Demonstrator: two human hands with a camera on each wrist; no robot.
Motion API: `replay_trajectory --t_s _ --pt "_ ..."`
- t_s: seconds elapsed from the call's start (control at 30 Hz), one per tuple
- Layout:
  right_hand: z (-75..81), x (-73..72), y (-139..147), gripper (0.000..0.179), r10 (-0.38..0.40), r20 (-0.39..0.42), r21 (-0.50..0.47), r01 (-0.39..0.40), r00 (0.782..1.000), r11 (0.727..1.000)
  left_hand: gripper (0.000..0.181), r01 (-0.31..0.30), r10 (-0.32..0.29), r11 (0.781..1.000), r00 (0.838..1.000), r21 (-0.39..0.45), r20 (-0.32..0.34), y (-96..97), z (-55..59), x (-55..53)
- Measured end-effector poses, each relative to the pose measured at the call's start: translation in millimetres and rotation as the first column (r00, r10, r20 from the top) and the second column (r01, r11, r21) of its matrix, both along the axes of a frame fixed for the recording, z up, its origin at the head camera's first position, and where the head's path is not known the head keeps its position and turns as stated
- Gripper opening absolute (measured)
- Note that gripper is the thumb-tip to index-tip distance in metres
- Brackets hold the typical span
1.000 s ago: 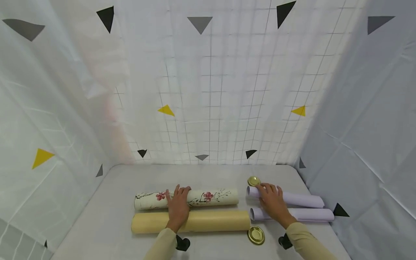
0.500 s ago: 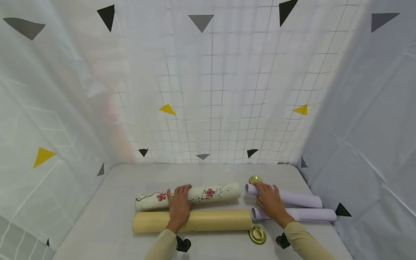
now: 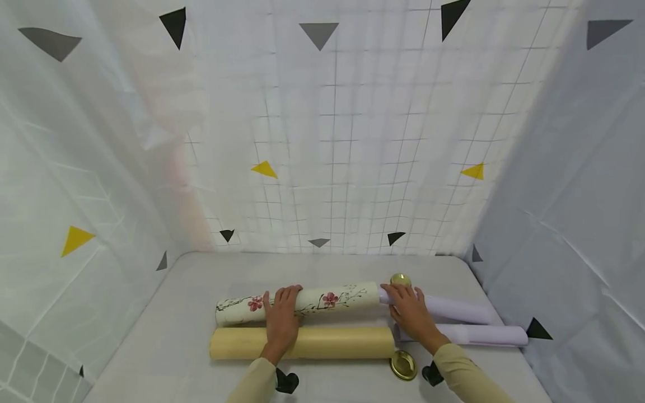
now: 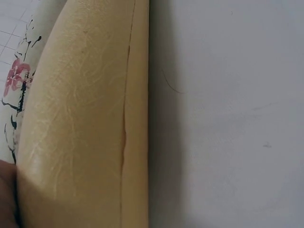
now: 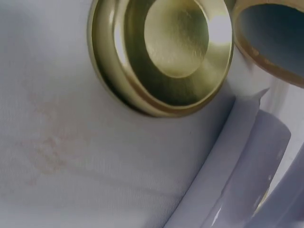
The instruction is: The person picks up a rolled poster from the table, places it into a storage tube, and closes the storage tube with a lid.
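Note:
A cream cardboard tube printed with pink blossoms [image 3: 347, 296] is gripped near its middle by my left hand [image 3: 282, 322], thumb on the near side of the fingers' spread. My right hand [image 3: 413, 313] holds the far lilac paper roll [image 3: 458, 309] close to its left end. That end meets the blossom tube's right mouth, and the tube's rim hides the roll's edge. A plain tan tube [image 3: 342, 342] lies in front, under the left wrist; its wrinkled surface [image 4: 80, 118] fills much of the left wrist view. The second lilac roll [image 3: 496, 335] lies beneath the right forearm.
One gold metal lid [image 3: 404, 365] lies by the tan tube's right end, and appears large as a round lid [image 5: 175, 38] in the right wrist view. Another gold lid [image 3: 400, 279] is behind the right hand. White sheeting [image 3: 322, 140] surrounds the table [image 3: 151, 347].
The blossom tube's right end has risen and tilted slightly. My right hand has brought the far lilac roll leftward, closing the gap to the tube's mouth. The tan tube stays put.

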State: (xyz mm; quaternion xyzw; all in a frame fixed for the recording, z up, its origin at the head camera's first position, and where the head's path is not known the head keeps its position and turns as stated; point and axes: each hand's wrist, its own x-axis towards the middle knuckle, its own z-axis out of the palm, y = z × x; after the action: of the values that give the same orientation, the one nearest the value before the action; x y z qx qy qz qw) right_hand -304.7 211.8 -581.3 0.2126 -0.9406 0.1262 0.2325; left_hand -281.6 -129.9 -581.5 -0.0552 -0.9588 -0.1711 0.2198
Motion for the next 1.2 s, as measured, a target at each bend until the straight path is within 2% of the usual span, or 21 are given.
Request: replay_trajectory --t_s 0.17,0.47,0.67,0.8,0.97,1.1,1.2 --pt "0.6 1.2 -3 0.062 0.02 0.017 0.02 -0.021 1.0 1.0 0.079 -0.004 0.004 1.0 1.0 0.002 -0.013 1.9 0.0 -0.1" --pt "1.7 -3.3 -11 0.071 0.05 -0.026 0.011 -0.05 0.998 0.999 0.079 0.007 -0.007 1.0 1.0 0.019 -0.008 1.9 1.3 0.0" --pt "-0.3 -5.9 -14 0.076 0.063 0.046 -0.034 -0.061 0.997 0.998 0.077 0.015 -0.014 0.999 0.999 0.033 -0.029 1.8 1.5 0.8" --pt "-0.2 -4.2 -11 0.079 0.052 0.074 -0.018 -0.051 0.996 0.999 0.077 0.022 -0.021 0.999 0.999 0.036 -0.03 2.8 1.0 0.7" --pt "-0.8 -3.2 1 0.086 0.053 0.025 0.007 -0.053 0.998 0.999 0.077 0.028 -0.026 0.998 0.999 0.051 -0.046 3.7 0.6 0.9" --pt "-2.6 -3.9 17 0.086 0.013 -0.03 0.03 -0.013 0.999 0.999 0.077 0.02 -0.018 0.998 0.999 0.052 -0.039 3.1 0.8 1.4" --pt "-2.2 -3.0 27 0.085 -0.053 -0.024 0.036 0.054 0.998 0.998 0.077 0.015 -0.013 0.999 1.0 0.05 -0.025 2.5 2.9 2.0"
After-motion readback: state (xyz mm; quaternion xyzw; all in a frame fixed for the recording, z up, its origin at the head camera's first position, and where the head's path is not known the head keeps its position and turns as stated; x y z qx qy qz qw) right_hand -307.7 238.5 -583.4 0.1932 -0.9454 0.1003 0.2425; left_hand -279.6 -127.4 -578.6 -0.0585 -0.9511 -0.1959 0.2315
